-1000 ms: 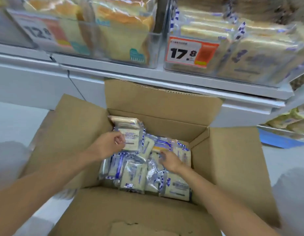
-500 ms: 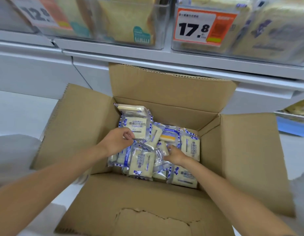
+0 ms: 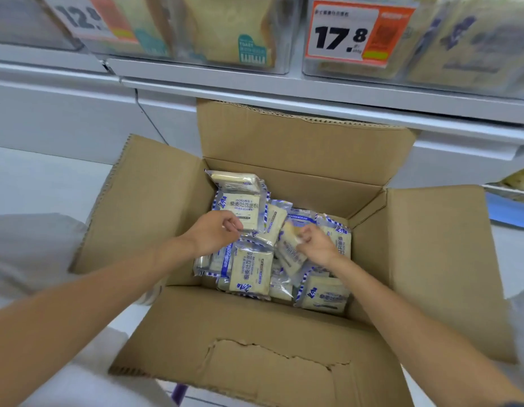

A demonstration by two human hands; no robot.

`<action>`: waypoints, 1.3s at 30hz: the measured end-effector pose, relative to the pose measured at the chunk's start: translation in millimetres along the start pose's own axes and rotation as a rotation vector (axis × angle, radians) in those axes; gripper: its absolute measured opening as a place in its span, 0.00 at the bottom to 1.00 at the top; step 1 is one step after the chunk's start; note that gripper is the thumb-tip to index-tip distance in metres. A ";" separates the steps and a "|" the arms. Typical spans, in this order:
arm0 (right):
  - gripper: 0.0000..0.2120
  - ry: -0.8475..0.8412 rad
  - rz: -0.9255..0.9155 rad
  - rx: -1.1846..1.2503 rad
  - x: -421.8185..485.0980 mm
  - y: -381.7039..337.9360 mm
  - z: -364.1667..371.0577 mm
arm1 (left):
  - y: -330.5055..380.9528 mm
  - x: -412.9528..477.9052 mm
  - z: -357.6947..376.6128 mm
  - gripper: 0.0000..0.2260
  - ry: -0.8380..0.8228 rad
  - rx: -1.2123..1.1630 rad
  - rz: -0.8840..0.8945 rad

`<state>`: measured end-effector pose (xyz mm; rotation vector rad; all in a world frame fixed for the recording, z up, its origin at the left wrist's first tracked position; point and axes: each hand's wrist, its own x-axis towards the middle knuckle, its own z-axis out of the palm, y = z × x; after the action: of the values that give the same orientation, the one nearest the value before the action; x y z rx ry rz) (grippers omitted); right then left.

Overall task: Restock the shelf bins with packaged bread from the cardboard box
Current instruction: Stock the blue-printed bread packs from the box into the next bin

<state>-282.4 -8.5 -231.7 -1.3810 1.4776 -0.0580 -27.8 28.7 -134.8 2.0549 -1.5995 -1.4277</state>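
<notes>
Both hands are working inside the cardboard box (image 3: 155, 201), each pinching a bread pack.

I am watching the left hand (image 3: 213, 235) closing on the lower edge of the upright pack (image 3: 243, 210), its long axis running up toward the far wall. The right hand (image 3: 315, 245), well apart from the left, is clamping a tilted pack (image 3: 288, 254) that is leaning left, mid-pile. The 17.8 bin (image 3: 401, 63) is sitting up and right, on the shelf above the box, so the right hand is the nearer one to it. Against half a second ago, the right hand's pack is now coming up out of the heap, and the view is dipping closer to the box.
</notes>
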 end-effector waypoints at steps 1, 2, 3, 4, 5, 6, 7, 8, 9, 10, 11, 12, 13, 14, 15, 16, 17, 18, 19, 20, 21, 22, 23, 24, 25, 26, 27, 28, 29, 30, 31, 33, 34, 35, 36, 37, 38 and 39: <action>0.11 0.032 -0.041 -0.006 -4.2 -9.7 -13.8 | 3.9 1.0 1.4 0.05 0.016 -0.012 0.017; 0.10 0.043 -0.075 -0.003 -9.2 -19.7 -28.2 | 7.8 2.5 3.2 0.08 0.042 -0.040 0.031; 0.10 0.032 -0.111 0.013 -16.5 -31.1 -41.2 | 12.4 3.8 5.0 0.13 0.077 -0.078 0.039; 0.11 0.000 -0.150 0.050 -22.6 -41.1 -52.0 | 17.6 4.3 5.8 0.21 0.107 -0.119 0.047; 0.13 -0.049 -0.192 0.103 -29.5 -51.2 -60.2 | 21.5 4.6 5.7 0.30 0.109 -0.166 0.055; 0.14 -0.102 -0.228 0.161 -34.1 -60.0 -65.1 | 24.2 4.6 5.0 0.39 0.074 -0.219 0.053; 0.15 -0.152 -0.249 0.206 -38.1 -68.0 -67.1 | 26.6 3.8 4.4 0.46 0.017 -0.271 0.033; 0.17 -0.195 -0.256 0.242 -39.7 -74.4 -67.5 | 26.4 2.7 2.9 0.47 -0.048 -0.316 0.010; 0.17 -0.212 -0.252 0.268 -39.9 -78.1 -65.7 | 25.0 1.1 0.2 0.41 -0.097 -0.352 -0.001; 0.17 -0.199 -0.245 0.297 -36.7 -77.9 -63.1 | 22.0 0.0 -2.7 0.30 -0.107 -0.374 -0.004; 0.17 -0.159 -0.233 0.334 -32.1 -76.0 -60.8 | 19.4 -1.2 -5.6 0.19 -0.065 -0.381 -0.009; 0.15 -0.097 -0.209 0.361 -24.9 -70.9 -59.0 | 14.0 -1.8 -9.4 0.13 0.003 -0.390 -0.020; 0.14 -0.035 -0.180 0.363 -18.7 -65.8 -57.7 | 6.4 -1.6 -13.7 0.11 0.076 -0.391 -0.039; 0.13 0.019 -0.133 0.324 -9.4 -57.6 -55.9 | -2.4 -1.1 -18.3 0.10 0.131 -0.404 -0.064; 0.14 0.037 -0.077 0.272 0.2 -49.1 -52.5 | -10.9 -0.5 -23.1 0.11 0.162 -0.444 -0.096; 0.15 0.025 -0.009 0.226 10.6 -39.9 -46.5 | -18.3 -0.6 -26.7 0.12 0.169 -0.507 -0.131; 0.19 -0.009 0.062 0.217 20.2 -31.7 -37.5 | -25.3 -1.5 -28.9 0.13 0.166 -0.567 -0.158; 0.24 -0.050 0.127 0.242 28.2 -25.6 -26.9 | -31.8 -2.2 -30.2 0.12 0.162 -0.602 -0.173; 0.30 -0.085 0.181 0.291 34.8 -21.3 -14.1 | -36.2 -3.6 -30.3 0.12 0.159 -0.613 -0.180; 0.36 -0.108 0.234 0.351 40.1 -18.7 -1.1 | -39.9 -4.8 -30.4 0.13 0.162 -0.610 -0.186; 0.40 -0.117 0.278 0.412 44.9 -17.5 10.6 | -41.4 -6.0 -30.3 0.14 0.165 -0.604 -0.186; 0.40 -0.119 0.311 0.476 50.1 -16.2 20.5 | -42.1 -7.0 -30.3 0.14 0.165 -0.599 -0.178; 0.37 -0.124 0.321 0.524 52.8 -17.6 28.3 | -40.8 -8.1 -29.9 0.14 0.158 -0.597 -0.171; 0.30 -0.127 0.317 0.555 53.8 -20.2 33.6 | -39.4 -9.0 -29.4 0.14 0.153 -0.594 -0.169; 0.22 -0.126 0.301 0.584 53.1 -24.1 37.7 | -36.9 -9.9 -28.7 0.13 0.152 -0.596 -0.169; 0.17 -0.126 0.288 0.605 51.5 -28.6 40.3 | -34.5 -10.9 -27.7 0.12 0.150 -0.598 -0.170; 0.13 -0.122 0.281 0.627 49.7 -32.4 41.3 | -31.6 -12.2 -27.0 0.12 0.146 -0.603 -0.167; 0.11 -0.119 0.281 0.652 46.7 -36.7 40.2 | -30.8 -12.3 -26.4 0.13 0.140 -0.608 -0.164; 0.12 -0.111 0.284 0.683 43.8 -39.4 38.2 | -29.0 -12.6 -25.7 0.13 0.137 -0.612 -0.163; 0.13 -0.098 0.291 0.705 40.2 -40.9 33.8 | -27.6 -12.1 -25.9 0.12 0.133 -0.610 -0.161; 0.14 -0.076 0.290 0.705 34.1 -42.3 27.3 | -25.4 -11.6 -25.9 0.12 0.132 -0.608 -0.154; 0.15 0.008 0.260 0.625 17.7 -42.5 6.3 | -19.6 -9.4 -26.1 0.12 0.143 -0.610 -0.148; 0.15 0.057 0.227 0.570 6.8 -43.5 -8.1 | -14.6 -9.3 -26.3 0.12 0.149 -0.605 -0.144; 0.15 0.099 0.186 0.540 -4.4 -45.6 -23.4 | -9.6 -8.7 -25.7 0.13 0.154 -0.607 -0.133; 0.16 0.126 0.138 0.538 -16.2 -50.8 -38.9 | -5.6 -8.6 -25.1 0.14 0.155 -0.609 -0.131; 0.15 0.140 0.089 0.568 -28.1 -56.8 -52.9 | -0.5 -8.8 -24.1 0.15 0.151 -0.622 -0.114; 0.15 0.146 0.048 0.618 -39.5 -63.9 -64.1 | 4.1 -9.8 -23.7 0.15 0.148 -0.633 -0.105; 0.14 0.136 0.015 0.681 -50.2 -71.4 -71.5 | 9.6 -11.1 -22.9 0.15 0.139 -0.651 -0.086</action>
<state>-293.7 -36.6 -122.9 -0.8202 1.3934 -0.5999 -16.5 24.8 -110.4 1.7864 -0.8394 -1.5270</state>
